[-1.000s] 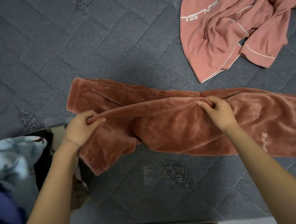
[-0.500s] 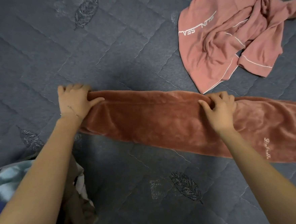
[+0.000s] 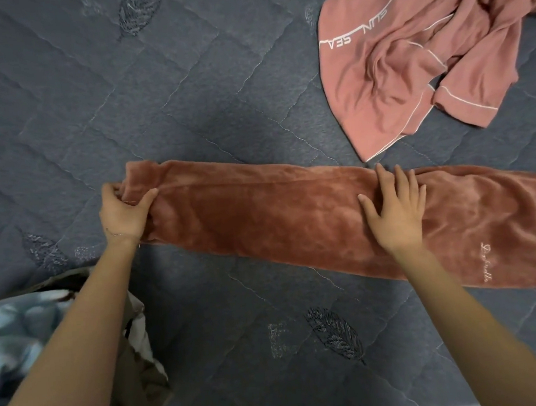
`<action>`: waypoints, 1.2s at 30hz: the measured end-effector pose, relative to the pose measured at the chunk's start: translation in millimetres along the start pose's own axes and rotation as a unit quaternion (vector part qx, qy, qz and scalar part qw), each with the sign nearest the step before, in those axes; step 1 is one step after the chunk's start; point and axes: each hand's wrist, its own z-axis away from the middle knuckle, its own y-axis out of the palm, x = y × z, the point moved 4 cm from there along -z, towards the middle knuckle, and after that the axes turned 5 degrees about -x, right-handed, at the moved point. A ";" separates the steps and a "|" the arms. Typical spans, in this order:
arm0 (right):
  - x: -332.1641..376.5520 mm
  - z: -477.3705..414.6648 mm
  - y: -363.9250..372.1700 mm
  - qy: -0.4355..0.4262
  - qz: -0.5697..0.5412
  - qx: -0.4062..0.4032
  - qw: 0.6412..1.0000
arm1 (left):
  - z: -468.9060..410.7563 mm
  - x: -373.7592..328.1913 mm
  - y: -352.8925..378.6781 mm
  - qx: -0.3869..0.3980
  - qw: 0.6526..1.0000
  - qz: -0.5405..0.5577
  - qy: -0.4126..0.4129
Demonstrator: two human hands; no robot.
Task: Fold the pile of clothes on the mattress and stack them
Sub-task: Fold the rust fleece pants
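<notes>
White outline capitals reading "SUN SEA" run across the pink garment that lies crumpled at the far right of the mattress. The letters appear upside down from this viewpoint (the words sit along a thin white line that rises into a small peak next to "SEA"). A short word in pale cursive stitching stands near the right end of the rust fleece garment, turned sideways; its first letter may be a capital D, but the rest is too small and looped to read. No other writing, numbers or labels can be read.
</notes>
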 end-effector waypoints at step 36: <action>-136.1 10.1 -73.9 -0.024 -0.047 -0.030 0.998 | 290.0 -188.8 195.4 0.105 0.806 -0.248 0.527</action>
